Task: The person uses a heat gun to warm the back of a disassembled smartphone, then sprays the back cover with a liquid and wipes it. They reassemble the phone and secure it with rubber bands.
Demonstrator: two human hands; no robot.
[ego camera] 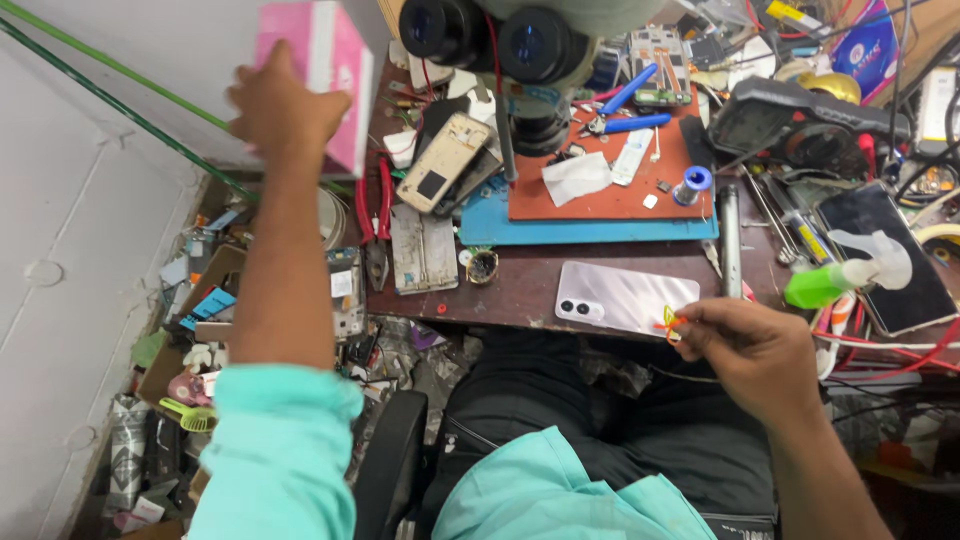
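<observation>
At upper left my left hand grips a pink-and-white box. A dark, blank tablet screen lies at right, and a blue printed package sits upper right.

Near the top centre of the frame I see a stereo microscope over a red work mat. Blue-handled pliers lie upon it. At right sit a green spray bottle and a dark tablet.

A single head-worn camera looks steeply down, close over the cluttered workbench and the person's lap.
</observation>
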